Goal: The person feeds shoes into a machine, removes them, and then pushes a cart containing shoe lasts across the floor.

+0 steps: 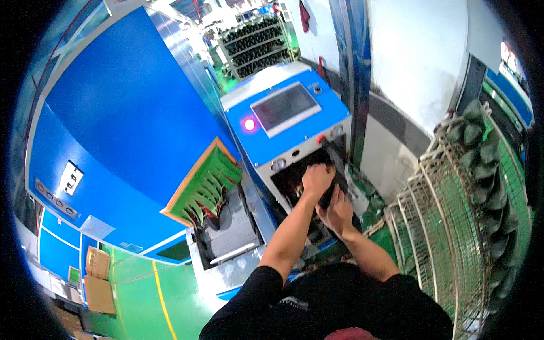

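Note:
Both my hands are at the dark opening in the front of a blue and white machine (283, 122). My left hand (318, 180) is closed, its fingers curled on the upper edge of a black piece (338, 182). My right hand (338, 212) lies against the lower side of the same piece, thumb and fingers pressed to it. The piece blends with the dark opening, so its kind and full outline cannot be made out. Above the hands, the machine's sloped top carries a dark screen (285, 109), a glowing red-white button (249, 124) and a red knob (321, 140).
To my left, a conveyor (226, 226) leaves a blue cabinet (130, 113) through a green strip curtain (212, 184). A wire rack (436, 226) with a row of dark rounded pieces (493, 192) stands close on my right. Cardboard boxes (99, 277) sit at the far left; loaded shelves (255, 45) stand behind.

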Available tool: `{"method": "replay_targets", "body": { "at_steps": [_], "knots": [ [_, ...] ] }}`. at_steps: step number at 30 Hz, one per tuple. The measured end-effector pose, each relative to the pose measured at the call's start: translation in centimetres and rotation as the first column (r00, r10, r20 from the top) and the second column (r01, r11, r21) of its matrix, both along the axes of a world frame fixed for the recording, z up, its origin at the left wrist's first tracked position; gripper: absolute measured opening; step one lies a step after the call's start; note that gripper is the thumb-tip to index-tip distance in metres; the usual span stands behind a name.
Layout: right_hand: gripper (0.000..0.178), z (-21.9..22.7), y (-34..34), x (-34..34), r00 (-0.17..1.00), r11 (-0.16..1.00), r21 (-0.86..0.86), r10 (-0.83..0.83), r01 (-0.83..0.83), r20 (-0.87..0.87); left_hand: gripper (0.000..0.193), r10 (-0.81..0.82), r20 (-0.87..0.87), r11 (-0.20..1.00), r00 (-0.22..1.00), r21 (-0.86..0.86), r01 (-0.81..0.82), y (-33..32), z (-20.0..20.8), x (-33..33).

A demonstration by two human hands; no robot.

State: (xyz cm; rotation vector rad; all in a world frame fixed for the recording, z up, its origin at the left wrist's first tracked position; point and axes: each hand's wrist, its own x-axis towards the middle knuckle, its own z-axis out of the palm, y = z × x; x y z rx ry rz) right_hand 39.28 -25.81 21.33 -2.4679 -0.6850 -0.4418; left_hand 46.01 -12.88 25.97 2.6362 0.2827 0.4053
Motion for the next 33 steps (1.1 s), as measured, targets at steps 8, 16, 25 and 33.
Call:
{"method": "replay_targets", "body": {
  "at_steps": [8, 16, 25, 33],
  "knots": [
    [0.093, 0.5, -1.0, 0.2, 1.000, 0.999, -0.052, -0.015, 0.014, -0.020, 0.036, 0.015, 0.053, 1.000, 0.998, 0.024, -0.016, -0.8, 0.9, -0.8],
    [0.084, 0.3, 0.9, -0.5, 0.991, 0.994, -0.108, -0.035, 0.020, -0.133, 0.029, 0.062, -0.023, 0.993, 0.998, 0.101, -0.059, -0.9, 1.1, -0.6],
    [0.069, -0.4, 2.0, -0.8, 0.984, 0.993, -0.098, -0.082, 0.067, -0.156, 0.025, 0.032, 0.024, 0.992, 0.999, 0.125, -0.035, -0.4, 0.2, -0.3],
    [0.089, -1.0, 2.0, -1.6, 1.000, 0.999, -0.043, -0.027, 0.027, 0.009, 0.026, 0.036, 0.139, 0.997, 0.990, 0.067, -0.045, 0.5, -1.4, -0.4]
  ]
}}
